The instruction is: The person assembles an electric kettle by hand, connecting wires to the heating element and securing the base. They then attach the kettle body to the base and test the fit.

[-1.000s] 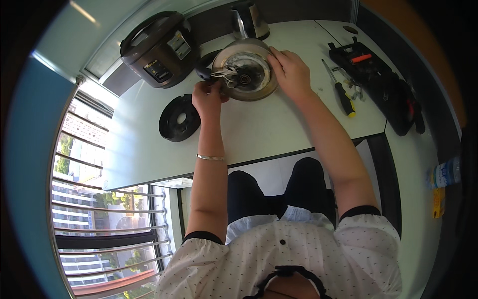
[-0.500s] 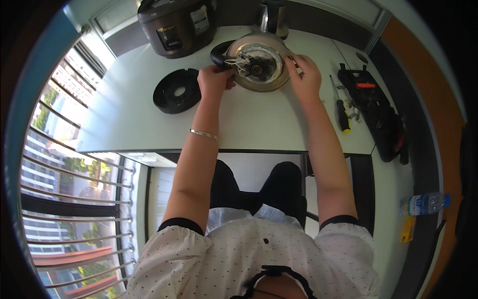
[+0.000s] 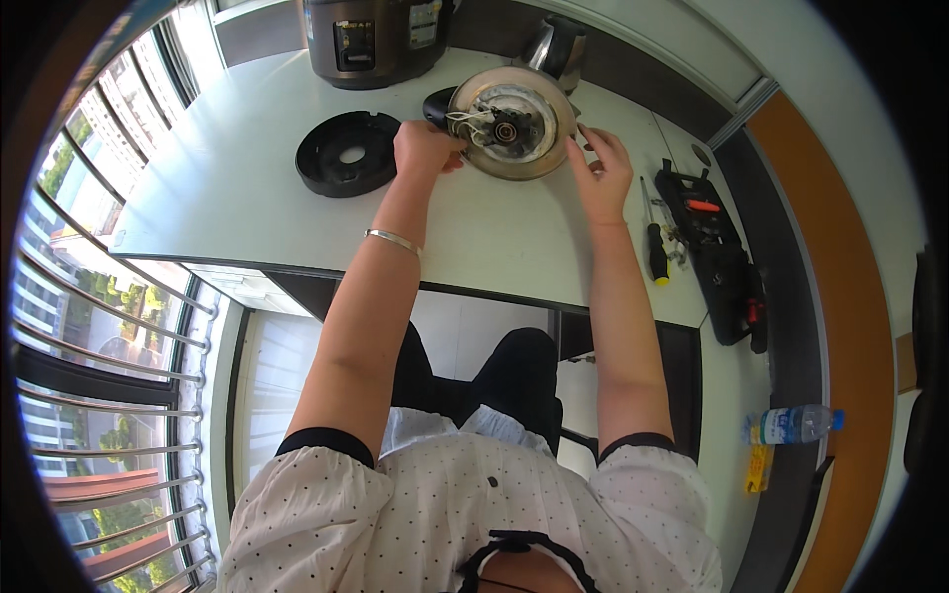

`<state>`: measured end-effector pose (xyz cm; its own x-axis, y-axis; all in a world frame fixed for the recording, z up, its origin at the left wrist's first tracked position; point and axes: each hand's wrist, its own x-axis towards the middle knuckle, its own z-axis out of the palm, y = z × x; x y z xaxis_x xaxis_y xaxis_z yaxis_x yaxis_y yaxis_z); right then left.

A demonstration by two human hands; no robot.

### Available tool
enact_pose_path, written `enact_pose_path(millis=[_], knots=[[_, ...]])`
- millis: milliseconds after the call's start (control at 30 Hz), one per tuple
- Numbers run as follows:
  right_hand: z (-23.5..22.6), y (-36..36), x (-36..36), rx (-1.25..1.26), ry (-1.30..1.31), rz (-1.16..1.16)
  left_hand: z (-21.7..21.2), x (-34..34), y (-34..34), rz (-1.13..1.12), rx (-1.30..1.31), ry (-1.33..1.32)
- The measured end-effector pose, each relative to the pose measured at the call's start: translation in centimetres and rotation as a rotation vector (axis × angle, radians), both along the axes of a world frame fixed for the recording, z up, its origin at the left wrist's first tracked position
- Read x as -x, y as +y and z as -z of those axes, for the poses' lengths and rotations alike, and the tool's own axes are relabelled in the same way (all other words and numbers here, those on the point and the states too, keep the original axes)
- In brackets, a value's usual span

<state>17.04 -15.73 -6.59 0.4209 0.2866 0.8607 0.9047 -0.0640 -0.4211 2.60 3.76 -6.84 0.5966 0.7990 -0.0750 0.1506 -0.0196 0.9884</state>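
An electric kettle (image 3: 474, 158) lies tipped with its round metal underside facing me. Its bottom cover is off, so white wires (image 3: 473, 119) and a dark round connector (image 3: 506, 131) show in the middle. A black handle (image 3: 438, 107) sticks out on its left. My left hand (image 3: 425, 150) is closed at the lower left rim, by the wires; what its fingers pinch is hidden. With thumb and fingers, my right hand (image 3: 601, 168) grips the right rim. To the left of my left hand a round black plastic base (image 3: 331, 178) with a central hole lies on the table.
A dark multi-cooker (image 3: 390, 49) and a shiny steel vessel (image 3: 556, 51) stand at the back. On the right are a screwdriver (image 3: 656, 247), small metal parts (image 3: 674, 242) and an open black tool case (image 3: 717, 267). Further near lies a water bottle (image 3: 796, 425). A barred window (image 3: 99, 395) is at left.
The whole view has shifted and turned slightly with my head. Both hands stay at the kettle's rim, with hardly any change in their grip.
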Motion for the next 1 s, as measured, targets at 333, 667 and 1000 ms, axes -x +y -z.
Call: enact_pose_path(millis=[333, 667, 1000], knots=[[1.2, 0.7, 0.9, 0.040, -0.196, 0.258, 0.4, 0.2, -0.4, -0.021, -0.078, 0.000], [1.4, -0.2, 2.6, 0.044, -0.391, 0.414, 0.2, 2.3, -2.6, -0.014, -0.102, 0.030], [1.1, -3.6, 6.8, 0.049, -0.262, 0.344, 2.2, 5.0, -4.4, 0.050, 0.071, -0.170]])
